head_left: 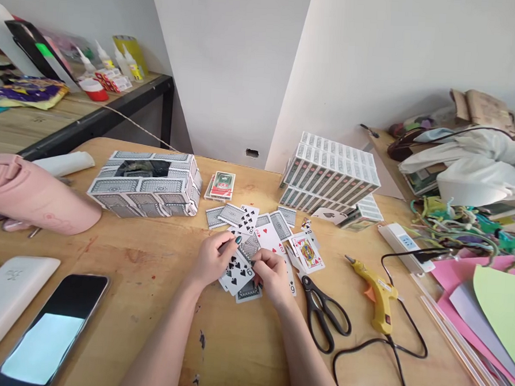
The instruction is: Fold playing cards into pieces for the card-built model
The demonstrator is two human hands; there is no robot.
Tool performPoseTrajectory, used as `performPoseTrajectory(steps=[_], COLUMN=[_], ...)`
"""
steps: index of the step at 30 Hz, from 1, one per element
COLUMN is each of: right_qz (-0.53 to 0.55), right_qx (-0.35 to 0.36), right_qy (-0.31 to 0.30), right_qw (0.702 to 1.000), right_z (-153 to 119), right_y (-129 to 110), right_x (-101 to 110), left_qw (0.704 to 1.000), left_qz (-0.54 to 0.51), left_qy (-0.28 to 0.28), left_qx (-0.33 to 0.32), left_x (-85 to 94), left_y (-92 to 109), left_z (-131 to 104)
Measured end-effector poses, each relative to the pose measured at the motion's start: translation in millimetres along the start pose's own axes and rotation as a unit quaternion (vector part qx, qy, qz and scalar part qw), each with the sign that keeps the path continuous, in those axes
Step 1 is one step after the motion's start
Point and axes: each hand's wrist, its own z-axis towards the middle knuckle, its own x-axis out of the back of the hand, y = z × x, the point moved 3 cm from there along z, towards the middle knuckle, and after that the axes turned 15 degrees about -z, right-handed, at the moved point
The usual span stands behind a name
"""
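Near the middle of the wooden table (pixel 148 302), a spade card (pixel 235 274) is pinched between both hands at its upper left and right edges. My left hand (pixel 213 257) has its fingers closed on the card's left side. On the other side, my right hand (pixel 274 274) closes thumb and fingers at the card's right edge. Loose cards lie under and around them, among them a two of hearts (pixel 269 235), a jack (pixel 308 252) and an eight of spades (pixel 248 217). Fingertips hide part of the held card.
Black-handled scissors (pixel 322 311) and a yellow glue gun (pixel 378 294) with its cable lie at the right. Behind are a card-covered box (pixel 147 197), card packs (pixel 222 185) and a block of stacked packs (pixel 332 168). A phone (pixel 54 332) and pink bottle (pixel 45 196) are at the left.
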Motion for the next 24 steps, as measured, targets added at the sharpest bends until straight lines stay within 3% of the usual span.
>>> performPoseTrajectory(steps=[15,19,24], right_qz=[0.062,0.005,-0.040], right_qx=[0.008,-0.002,0.024], right_qy=[-0.003,0.018,-0.020], right_qw=[0.998,1.000,0.999], right_z=[3,5,4], right_y=[2,2,3], right_x=[3,-1,-6], left_qw=[1.000,0.999,0.995], left_qz=[-0.007,-0.027,-0.070], left_qy=[0.003,0.005,0.023], left_qx=[0.018,0.029,0.070], left_x=[0.5,1.4,0.8], left_y=[-3,-6,-7], left_z=[0,0,0])
